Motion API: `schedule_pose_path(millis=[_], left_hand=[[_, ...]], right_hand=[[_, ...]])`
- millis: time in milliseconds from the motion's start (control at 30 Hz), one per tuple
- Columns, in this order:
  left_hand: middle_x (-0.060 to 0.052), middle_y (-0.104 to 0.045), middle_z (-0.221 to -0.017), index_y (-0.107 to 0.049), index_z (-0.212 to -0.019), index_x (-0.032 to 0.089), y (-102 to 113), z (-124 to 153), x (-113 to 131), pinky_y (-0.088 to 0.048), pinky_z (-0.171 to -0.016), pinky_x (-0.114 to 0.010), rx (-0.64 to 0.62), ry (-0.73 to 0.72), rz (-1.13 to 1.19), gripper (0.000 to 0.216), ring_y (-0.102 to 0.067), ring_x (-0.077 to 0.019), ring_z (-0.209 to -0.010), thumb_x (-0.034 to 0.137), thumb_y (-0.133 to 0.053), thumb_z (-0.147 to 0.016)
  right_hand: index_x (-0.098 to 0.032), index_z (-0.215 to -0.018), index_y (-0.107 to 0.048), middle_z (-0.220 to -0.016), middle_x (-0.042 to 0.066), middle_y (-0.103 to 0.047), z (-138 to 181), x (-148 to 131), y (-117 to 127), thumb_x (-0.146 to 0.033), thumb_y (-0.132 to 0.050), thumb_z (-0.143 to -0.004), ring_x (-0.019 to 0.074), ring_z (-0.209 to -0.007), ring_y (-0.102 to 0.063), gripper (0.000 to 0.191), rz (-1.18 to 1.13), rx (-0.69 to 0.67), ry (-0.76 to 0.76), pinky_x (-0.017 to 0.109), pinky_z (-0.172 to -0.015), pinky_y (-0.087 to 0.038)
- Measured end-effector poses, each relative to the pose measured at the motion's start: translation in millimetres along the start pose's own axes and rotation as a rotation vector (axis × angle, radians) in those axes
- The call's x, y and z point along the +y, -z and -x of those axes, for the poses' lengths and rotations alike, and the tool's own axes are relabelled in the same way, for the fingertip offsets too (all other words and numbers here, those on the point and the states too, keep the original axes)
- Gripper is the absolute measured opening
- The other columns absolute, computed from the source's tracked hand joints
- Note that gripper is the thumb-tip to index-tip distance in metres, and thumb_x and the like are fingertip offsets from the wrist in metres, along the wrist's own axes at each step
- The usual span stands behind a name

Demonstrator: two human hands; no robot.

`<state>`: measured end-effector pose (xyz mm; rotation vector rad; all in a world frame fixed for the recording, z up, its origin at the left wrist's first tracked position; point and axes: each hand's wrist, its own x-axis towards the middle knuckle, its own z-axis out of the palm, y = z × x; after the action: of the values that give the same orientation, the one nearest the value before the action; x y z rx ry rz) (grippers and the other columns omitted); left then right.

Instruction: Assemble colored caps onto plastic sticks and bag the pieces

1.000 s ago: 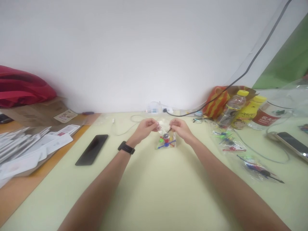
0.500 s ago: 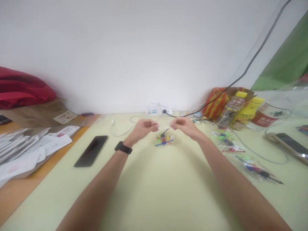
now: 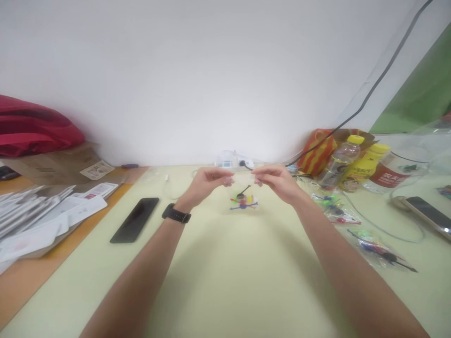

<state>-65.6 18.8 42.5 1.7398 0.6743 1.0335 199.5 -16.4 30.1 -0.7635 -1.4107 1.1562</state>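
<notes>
Between my hands hangs a clear plastic bag (image 3: 243,197) with small coloured plastic pieces in it, some shaped like arrows in blue, red, green and black. My left hand (image 3: 210,182), with a black watch on its wrist, pinches the bag's upper left edge. At the upper right edge my right hand (image 3: 276,183) pinches it too, thumb against fingers. To the right, more clear bags of coloured pieces (image 3: 382,249) lie on the table.
A black phone (image 3: 135,220) lies at left, beside a pile of white packets (image 3: 52,216). Behind them a red cloth (image 3: 35,126) rests on a cardboard box. At right stand drink bottles (image 3: 343,157), and another phone (image 3: 428,211) lies there. A dark cable (image 3: 373,87) crosses the wall.
Both hands have risen slightly and moved a little apart, drawing the bag's top edge wider. The pieces in the bag have shifted slightly up and right.
</notes>
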Motion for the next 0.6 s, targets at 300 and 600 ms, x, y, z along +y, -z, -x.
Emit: schedule_pose_path(millis=[300, 600], left_hand=[[-0.013, -0.077, -0.088, -0.083, -0.093, 0.013, -4.2, -2.1, 14.2, -0.057, -0.087, -0.040, 0.055, 0.002, 0.198, 0.023, -0.072, -0.0251, -0.087, 0.034, -0.074, -0.086], [-0.009, -0.077, -0.089, -0.078, -0.108, 0.017, -11.7, 1.0, 17.1, -0.059, -0.086, -0.038, 0.132, -0.003, -0.024, 0.043, -0.072, -0.0221, -0.084, 0.040, -0.090, -0.074]], right_hand=[[-0.022, -0.083, -0.086, -0.082, 0.007, -0.075, 3.3, -21.6, -2.0, -0.025, -0.073, -0.080, 0.0206, -0.080, -0.063, 0.014, 0.103, -0.025, 0.076, 0.036, -0.077, -0.050], [-0.021, -0.093, -0.080, -0.091, 0.006, -0.076, 7.4, -33.6, -9.8, -0.039, -0.082, -0.078, 0.0216, -0.085, -0.066, 0.024, 0.294, 0.033, 0.076, 0.036, -0.080, -0.053]])
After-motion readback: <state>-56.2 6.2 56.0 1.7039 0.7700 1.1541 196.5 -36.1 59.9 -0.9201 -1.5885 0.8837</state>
